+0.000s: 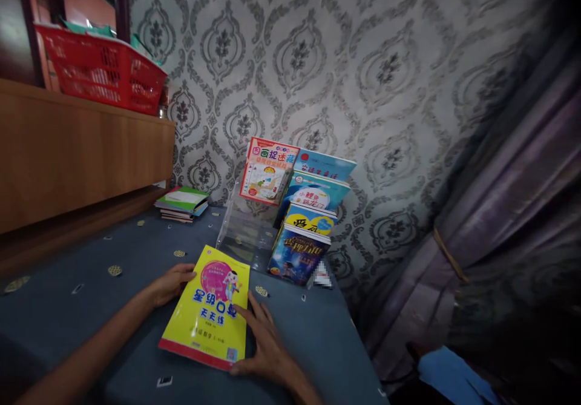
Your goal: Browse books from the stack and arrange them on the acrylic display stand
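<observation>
A yellow children's book lies flat on the blue patterned tablecloth. My left hand rests against its left edge, fingers curled on the cover's side. On the book's right edge lies my right hand, with the thumb under the lower corner and the fingers stretched along the cover. Just behind the book stands a clear acrylic tiered rack with several colourful books leaning in its steps.
A small stack of books lies at the back left under a wooden shelf. A red plastic basket sits on that shelf. Patterned wallpaper is behind, and a purple curtain hangs at the right beside the table's edge.
</observation>
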Motion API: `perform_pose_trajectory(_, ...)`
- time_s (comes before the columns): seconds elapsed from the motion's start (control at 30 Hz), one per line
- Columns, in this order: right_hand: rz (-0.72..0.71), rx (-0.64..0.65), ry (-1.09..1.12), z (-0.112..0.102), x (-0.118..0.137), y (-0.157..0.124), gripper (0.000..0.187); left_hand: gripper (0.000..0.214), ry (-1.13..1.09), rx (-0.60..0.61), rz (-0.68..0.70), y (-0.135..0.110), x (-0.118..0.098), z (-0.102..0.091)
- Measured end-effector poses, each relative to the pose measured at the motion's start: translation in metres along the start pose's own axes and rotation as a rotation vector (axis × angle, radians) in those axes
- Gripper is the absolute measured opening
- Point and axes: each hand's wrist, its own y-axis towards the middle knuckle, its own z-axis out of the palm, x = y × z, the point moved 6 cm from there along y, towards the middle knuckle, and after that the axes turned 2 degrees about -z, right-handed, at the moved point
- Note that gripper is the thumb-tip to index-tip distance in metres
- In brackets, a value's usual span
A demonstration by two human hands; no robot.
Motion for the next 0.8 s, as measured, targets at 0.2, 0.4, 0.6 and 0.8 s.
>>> perform_pose_trajectory(0.2,-0.009,-0.18,0.268,0.001,-0.012,0.003,0.102,0.045,-0.189,0.157,0.122,-0.021,-0.02,0.02)
perform_pose_trajectory(0.4,-0.036,-0.369,0.802,0.001,-0.015,0.017,0.062,0.048,-0.239,0.201,0.206,-0.028,-0.034,0.038)
perform_pose_trajectory(0.6,-0.05,-0.622,0.947,-0.042,0.008,0.013,0.041,0.04,-0.172,0.267,0.264,-0.038,-0.059,0.044)
perform_pose_trajectory(0.8,-0.098,-0.8,0.84,-0.053,0.031,-0.006,0.029,0.041,-0.131,0.295,0.305,-0.036,-0.056,0.042)
